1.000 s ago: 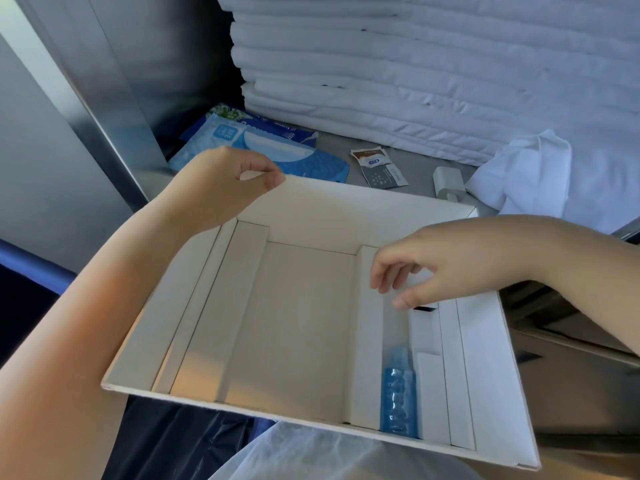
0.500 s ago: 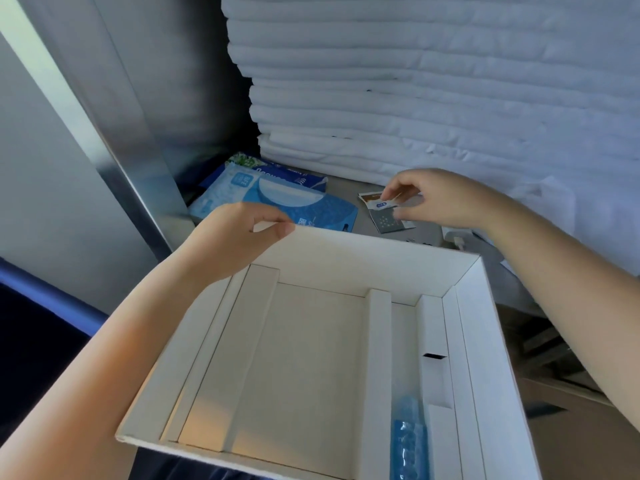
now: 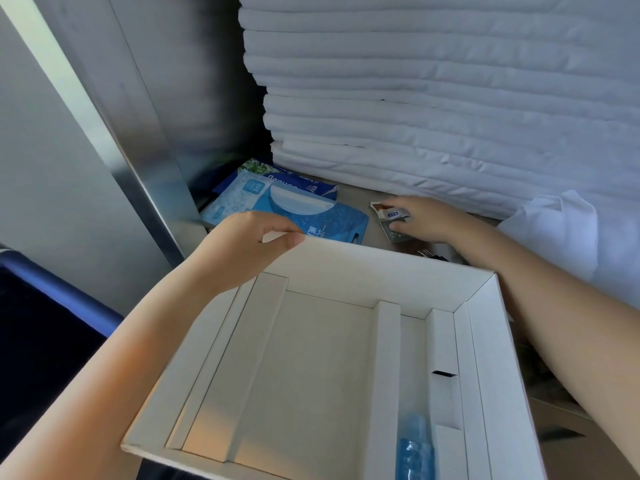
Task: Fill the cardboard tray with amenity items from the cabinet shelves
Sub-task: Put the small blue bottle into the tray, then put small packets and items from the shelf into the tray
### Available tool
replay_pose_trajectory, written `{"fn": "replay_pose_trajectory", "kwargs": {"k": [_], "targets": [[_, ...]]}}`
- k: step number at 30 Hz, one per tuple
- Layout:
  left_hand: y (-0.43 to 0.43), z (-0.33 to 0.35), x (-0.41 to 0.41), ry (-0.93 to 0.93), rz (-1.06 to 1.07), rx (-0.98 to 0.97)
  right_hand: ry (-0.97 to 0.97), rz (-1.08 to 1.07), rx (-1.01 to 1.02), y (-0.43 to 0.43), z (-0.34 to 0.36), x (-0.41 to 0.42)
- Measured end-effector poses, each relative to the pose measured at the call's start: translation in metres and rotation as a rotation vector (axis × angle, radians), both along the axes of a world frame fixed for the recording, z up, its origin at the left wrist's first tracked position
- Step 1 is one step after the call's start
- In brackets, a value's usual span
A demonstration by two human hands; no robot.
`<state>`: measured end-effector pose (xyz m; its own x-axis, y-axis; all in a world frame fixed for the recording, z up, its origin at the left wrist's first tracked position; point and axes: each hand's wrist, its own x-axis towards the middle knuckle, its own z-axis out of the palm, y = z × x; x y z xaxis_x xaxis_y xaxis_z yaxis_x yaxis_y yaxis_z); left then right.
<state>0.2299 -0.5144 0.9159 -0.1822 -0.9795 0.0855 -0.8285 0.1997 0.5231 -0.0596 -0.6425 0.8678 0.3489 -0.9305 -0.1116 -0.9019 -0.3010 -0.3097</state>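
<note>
Looks like a housekeeping supply cabinet, the hotel kind. Upper right of the frame: a tall stack of folded white linen (image 3: 433,98), reaching past the top edge. Beneath it, a plain grey shelf (image 3: 351,202), with a loose white cloth (image 3: 561,230) at the right edge. Down the left, a slanting brushed-metal cabinet post (image 3: 138,161) against a flat grey panel. At centre, on the shelf, blue packs of wipes (image 3: 294,209) and small sachets (image 3: 393,213) near each other. In the lower half, a white cardboard tray (image 3: 346,261) split into narrow compartments, with one blue wrapped item (image 3: 414,448) in a right-hand slot.
</note>
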Motion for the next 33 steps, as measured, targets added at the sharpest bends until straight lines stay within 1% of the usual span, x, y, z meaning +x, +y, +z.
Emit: {"fn": "replay_pose_trajectory", "kwargs": {"k": [4, 12, 15, 22, 29, 33], "targets": [[0.000, 0.000, 0.000, -0.008, -0.007, -0.007, 0.025, 0.028, 0.007, -0.001, -0.008, -0.001], [0.000, 0.002, -0.002, -0.001, -0.005, 0.007, -0.066, -0.022, -0.174, 0.000, -0.007, -0.003], [-0.001, 0.001, -0.001, 0.005, -0.003, 0.004, -0.067, -0.031, -0.225, -0.001, -0.009, -0.003], [-0.001, 0.001, -0.001, 0.002, -0.013, 0.003, -0.036, -0.001, -0.174, -0.003, -0.003, -0.001], [-0.001, 0.001, -0.001, 0.012, -0.012, -0.005, -0.063, -0.023, -0.191, -0.006, 0.002, 0.003], [-0.001, 0.002, -0.001, 0.010, -0.007, -0.009, -0.046, -0.034, -0.205, -0.008, 0.001, 0.003]]}}
